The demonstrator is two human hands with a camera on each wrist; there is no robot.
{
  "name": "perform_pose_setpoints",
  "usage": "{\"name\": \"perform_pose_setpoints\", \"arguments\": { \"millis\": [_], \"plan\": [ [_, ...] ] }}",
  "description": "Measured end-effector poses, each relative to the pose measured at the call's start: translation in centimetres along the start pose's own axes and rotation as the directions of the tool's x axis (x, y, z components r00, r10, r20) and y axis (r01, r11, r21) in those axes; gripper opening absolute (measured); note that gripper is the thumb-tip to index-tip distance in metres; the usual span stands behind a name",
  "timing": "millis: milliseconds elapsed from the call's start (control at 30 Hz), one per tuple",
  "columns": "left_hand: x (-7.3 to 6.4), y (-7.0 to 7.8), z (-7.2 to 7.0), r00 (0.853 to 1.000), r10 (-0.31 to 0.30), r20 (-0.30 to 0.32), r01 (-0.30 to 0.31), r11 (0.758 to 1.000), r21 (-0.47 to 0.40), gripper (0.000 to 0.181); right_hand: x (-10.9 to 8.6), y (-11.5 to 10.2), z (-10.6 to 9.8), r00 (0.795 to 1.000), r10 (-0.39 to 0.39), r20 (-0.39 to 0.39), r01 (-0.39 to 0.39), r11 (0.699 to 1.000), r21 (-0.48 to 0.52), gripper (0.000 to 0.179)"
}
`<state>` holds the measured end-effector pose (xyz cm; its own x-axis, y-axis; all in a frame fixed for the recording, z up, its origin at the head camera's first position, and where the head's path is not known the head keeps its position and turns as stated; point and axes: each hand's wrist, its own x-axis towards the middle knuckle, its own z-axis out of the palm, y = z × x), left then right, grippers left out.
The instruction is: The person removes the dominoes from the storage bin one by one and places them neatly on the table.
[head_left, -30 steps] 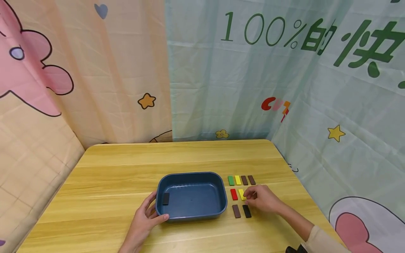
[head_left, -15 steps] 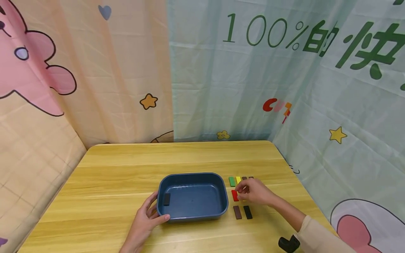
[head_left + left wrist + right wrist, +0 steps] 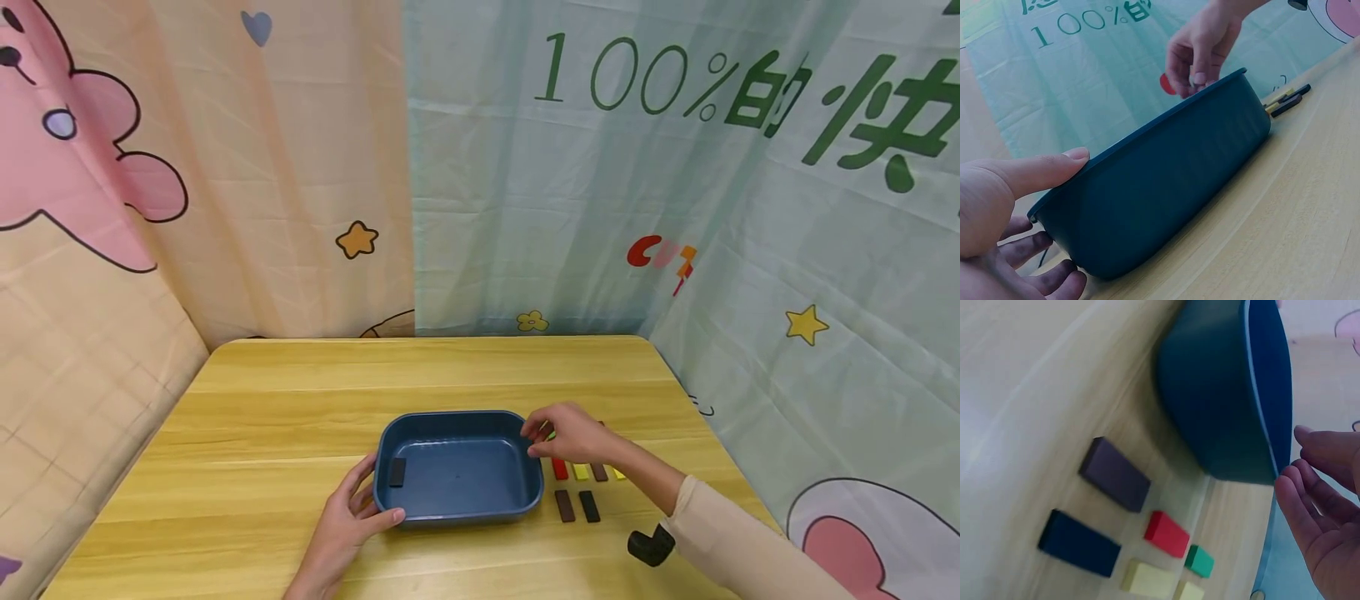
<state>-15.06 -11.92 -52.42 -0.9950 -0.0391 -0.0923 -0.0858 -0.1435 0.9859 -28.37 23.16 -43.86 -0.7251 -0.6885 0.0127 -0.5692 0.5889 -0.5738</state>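
My left hand [image 3: 341, 521] holds the left end of a dark blue plastic bin [image 3: 459, 490], thumb on the rim and fingers outside. Inside, at the left, lies a black block [image 3: 397, 472]. Bent fingers of my right hand [image 3: 576, 437] hover at the bin's right rim; in the right wrist view nothing shows between them. Below it on the table are a red block [image 3: 1167, 534], a green block [image 3: 1199, 561], a yellow block [image 3: 1146, 579], a brown block [image 3: 1115, 474] and a second black block [image 3: 1079, 542]. My right hand and forearm hide part of the back row.
The blocks lie in rows to the right of the bin on a wooden table [image 3: 300, 392]. Printed curtains [image 3: 525, 208] hang behind it and along both sides. A black object [image 3: 651, 546] sits under my right sleeve [image 3: 742, 533].
My right hand has moved left and slightly back, from over the middle-row blocks to the bin's right rim. The brown and yellow blocks it hid show again. My left hand stays put.
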Motion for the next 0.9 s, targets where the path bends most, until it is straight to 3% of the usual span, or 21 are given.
{"name": "perform_pose_setpoints", "arguments": {
  "millis": [500, 900],
  "plan": [
    [0.0, -0.1, 0.1, 1.000, 0.005, 0.006, -0.005, 1.000, -0.013, 0.089, 5.8, -4.1, 0.9, 0.993, -0.067, 0.098, 0.074, 0.995, -0.072, 0.020],
    [0.1, -0.2, 0.0, 1.000, -0.001, 0.019, 0.002, 1.000, -0.022, 0.090, 10.4, -6.4, 2.4, 0.964, -0.153, 0.219, 0.175, 0.981, -0.082, 0.025]
  ]
}}
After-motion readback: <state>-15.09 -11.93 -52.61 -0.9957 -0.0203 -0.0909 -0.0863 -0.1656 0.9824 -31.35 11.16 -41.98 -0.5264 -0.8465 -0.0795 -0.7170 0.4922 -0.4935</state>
